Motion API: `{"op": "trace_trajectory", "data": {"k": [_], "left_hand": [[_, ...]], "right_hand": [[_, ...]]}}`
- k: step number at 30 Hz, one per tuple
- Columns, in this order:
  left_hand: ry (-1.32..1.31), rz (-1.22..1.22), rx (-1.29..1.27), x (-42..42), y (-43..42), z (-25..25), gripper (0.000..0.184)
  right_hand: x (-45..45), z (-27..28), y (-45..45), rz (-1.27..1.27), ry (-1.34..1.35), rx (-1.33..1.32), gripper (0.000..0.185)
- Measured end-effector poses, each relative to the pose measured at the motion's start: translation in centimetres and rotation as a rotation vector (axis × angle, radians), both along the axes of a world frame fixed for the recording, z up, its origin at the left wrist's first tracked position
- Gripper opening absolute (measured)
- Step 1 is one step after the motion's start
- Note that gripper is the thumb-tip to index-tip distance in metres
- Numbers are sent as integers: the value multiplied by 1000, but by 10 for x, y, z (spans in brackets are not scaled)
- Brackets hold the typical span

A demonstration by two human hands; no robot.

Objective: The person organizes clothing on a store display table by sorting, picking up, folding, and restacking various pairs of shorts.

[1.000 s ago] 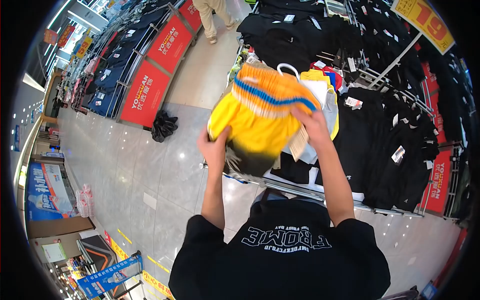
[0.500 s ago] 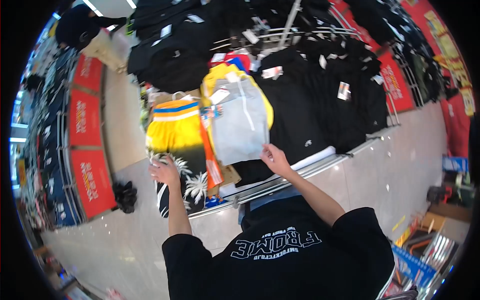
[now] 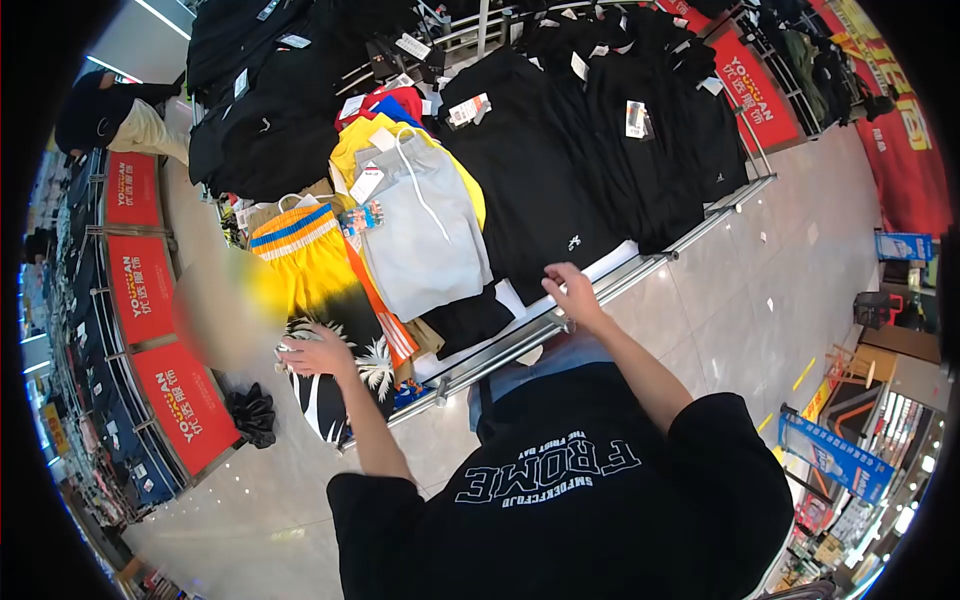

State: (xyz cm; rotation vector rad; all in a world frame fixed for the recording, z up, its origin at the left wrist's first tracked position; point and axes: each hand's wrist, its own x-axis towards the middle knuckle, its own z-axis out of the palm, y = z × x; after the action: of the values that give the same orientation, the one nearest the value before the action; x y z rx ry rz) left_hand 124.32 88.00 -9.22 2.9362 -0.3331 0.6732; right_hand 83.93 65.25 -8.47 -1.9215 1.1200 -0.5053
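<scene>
My left hand lies with its fingers stretched out on the lower part of yellow and black shorts. These have a striped waistband and white palm prints, and their lower end hangs past the display's front edge. Grey shorts with a white drawstring and tags lie beside them, over a yellow garment. My right hand hovers near the front rail, right of the grey shorts and apart from them. Its fingers are loosely bent and apart, with nothing in them. Black trousers lie just beyond it.
A metal rail runs along the display's front edge. More tagged black clothes are heaped at the back left. Red signs line a rack on the left, with a black bag by its foot. A person stands at the far left.
My right hand has come away from the lower corner of the grey shorts and moved right. My left hand stays on the yellow and black shorts. The view has shifted, moving the display leftward.
</scene>
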Motion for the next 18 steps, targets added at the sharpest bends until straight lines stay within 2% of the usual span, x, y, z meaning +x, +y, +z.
{"op": "trace_trajectory", "data": {"k": [1, 3, 5, 6, 7, 8, 10, 11, 12, 17, 18], "left_hand": [[-175, -71, -118, -20, -13, 11, 56], [-51, -513, -405, -60, -45, 20, 52], [245, -819, -379, -82, -78, 12, 53], [303, -890, -353, -91, -103, 9, 57], [363, -968, -327, -94, -122, 3, 62], [348, -979, -328, -95, -133, -5, 62], [637, -747, 110, -101, -154, -54, 74], [652, -727, 145, -100, -155, -87, 84], [564, -667, 221, -108, -161, -99, 86], [618, -679, 185, -120, -150, -76, 80], [662, -675, 199, -119, -146, -73, 80]], "right_hand": [[0, 0, -14, 29, 31, -85, 22], [3, -14, -41, 64, 73, -282, 24], [13, -14, -64, 65, 170, -350, 29], [14, -25, -76, 96, 234, -368, 41], [16, -24, -84, 95, 220, -372, 41], [19, -23, -91, 115, 265, -424, 47], [17, -22, -112, 156, 368, -462, 62], [15, -26, -117, 146, 363, -490, 65], [16, -19, -123, 168, 443, -450, 68], [47, -21, -150, 272, 414, -525, 68], [52, -29, -154, 259, 503, -357, 68]]}}
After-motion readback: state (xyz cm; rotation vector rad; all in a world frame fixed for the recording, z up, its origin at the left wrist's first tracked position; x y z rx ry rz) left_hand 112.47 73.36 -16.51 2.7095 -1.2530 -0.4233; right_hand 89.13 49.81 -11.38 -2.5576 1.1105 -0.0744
